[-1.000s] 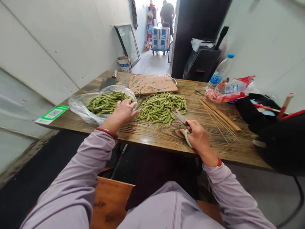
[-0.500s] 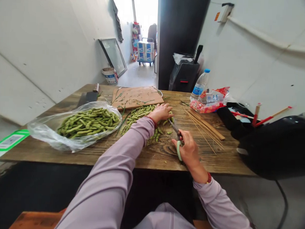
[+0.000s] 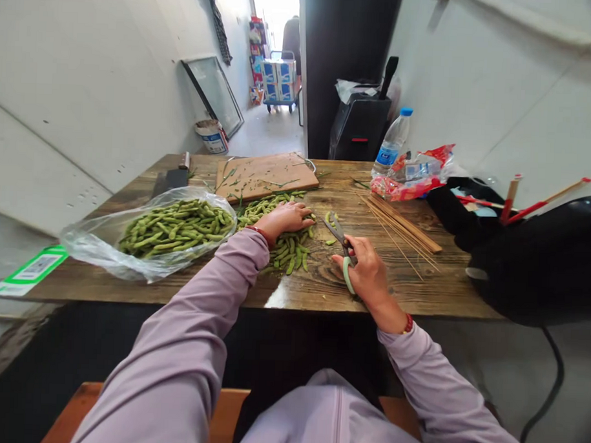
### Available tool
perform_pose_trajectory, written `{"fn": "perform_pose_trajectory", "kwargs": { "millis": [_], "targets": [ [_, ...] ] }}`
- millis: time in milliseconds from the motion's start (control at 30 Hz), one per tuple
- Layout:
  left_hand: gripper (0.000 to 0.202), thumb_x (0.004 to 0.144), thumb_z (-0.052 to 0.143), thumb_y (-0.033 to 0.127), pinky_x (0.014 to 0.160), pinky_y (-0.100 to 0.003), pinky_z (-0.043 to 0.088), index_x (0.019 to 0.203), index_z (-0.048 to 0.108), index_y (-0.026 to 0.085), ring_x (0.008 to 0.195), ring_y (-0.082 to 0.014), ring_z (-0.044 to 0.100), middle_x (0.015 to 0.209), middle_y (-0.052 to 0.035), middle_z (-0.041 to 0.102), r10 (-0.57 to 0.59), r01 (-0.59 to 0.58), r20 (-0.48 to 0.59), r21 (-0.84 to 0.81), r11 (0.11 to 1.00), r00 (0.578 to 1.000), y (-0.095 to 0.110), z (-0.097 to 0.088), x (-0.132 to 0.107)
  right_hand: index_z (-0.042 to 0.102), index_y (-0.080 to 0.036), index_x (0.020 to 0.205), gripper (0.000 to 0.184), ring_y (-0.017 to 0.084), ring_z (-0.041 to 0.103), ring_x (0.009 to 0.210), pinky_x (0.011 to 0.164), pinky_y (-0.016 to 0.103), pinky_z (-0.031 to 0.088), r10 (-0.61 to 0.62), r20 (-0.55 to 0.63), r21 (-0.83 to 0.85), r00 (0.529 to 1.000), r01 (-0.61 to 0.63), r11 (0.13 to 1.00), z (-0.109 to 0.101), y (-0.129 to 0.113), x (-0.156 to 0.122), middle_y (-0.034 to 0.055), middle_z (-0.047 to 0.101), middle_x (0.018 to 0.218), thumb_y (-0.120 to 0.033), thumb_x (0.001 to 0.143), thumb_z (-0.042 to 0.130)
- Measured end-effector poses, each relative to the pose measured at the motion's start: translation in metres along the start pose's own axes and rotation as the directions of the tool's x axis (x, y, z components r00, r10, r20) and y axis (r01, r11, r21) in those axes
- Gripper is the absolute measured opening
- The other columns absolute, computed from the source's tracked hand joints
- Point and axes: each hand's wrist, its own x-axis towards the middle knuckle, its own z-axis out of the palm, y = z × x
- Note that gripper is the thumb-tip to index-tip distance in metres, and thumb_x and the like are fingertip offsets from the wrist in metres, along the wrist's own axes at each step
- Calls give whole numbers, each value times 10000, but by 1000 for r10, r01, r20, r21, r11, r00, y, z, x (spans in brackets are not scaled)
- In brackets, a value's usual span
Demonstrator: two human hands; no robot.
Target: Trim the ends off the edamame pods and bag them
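My right hand (image 3: 366,272) grips green-handled scissors (image 3: 342,249) whose blades point away over the wooden table (image 3: 419,287). My left hand (image 3: 288,216) lies palm down with fingers spread on a loose pile of green bean pods (image 3: 287,247) in the table's middle. A few cut pod pieces (image 3: 330,217) lie by the scissor tips. Left of the pile, a clear plastic bag (image 3: 105,247) holds many more pods.
A wooden cutting board (image 3: 265,175) and a cleaver (image 3: 173,176) lie at the back. Bamboo skewers (image 3: 402,228), a water bottle (image 3: 391,147), a red snack bag (image 3: 413,177) and a black bag (image 3: 541,256) sit to the right. A person stands in the far doorway (image 3: 292,37).
My left hand left the bag's edge, reached across to the far side of the loose pods, then drew back a little onto the pile. The right hand stayed on the scissors.
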Motion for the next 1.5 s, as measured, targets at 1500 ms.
{"fn": "perform_pose_trajectory", "kwargs": {
  "millis": [1500],
  "targets": [
    [654,1012,388,506,1276,-496,138,1559,385,147,1569,-301,201,1673,-141,274,36,-37,-102,-13,999,994,62,31,-126,623,-205,1230,390,218,628,837,835,403,551,139,-160,155,977,-115,981,-14,-8,2,102,653,1051,-439,918,629]
  ]
}}
